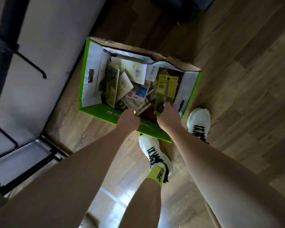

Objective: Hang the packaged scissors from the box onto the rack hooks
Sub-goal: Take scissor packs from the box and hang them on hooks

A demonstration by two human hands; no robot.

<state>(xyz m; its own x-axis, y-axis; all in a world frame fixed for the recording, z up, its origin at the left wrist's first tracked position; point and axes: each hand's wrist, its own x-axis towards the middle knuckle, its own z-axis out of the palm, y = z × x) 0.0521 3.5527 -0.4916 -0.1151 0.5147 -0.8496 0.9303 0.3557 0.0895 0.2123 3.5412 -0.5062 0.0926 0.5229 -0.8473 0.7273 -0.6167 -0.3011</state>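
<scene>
An open cardboard box with green outer sides [97, 111] stands on the wooden floor, filled with several packaged scissors and cards. My right hand [169, 116] grips the lower end of a yellow scissors package [166, 89], held upright at the box's right side. My left hand [129, 120] reaches over the box's near wall with its fingers curled on a light-coloured package [143, 107]. A black rack hook [31, 64] sticks out from the white panel at left.
The white rack panel [44, 46] with black frame bars stands at left. Two feet in white sneakers [199, 122] [155, 152] stand right beside the box's near corner. Wooden floor stretches to the right.
</scene>
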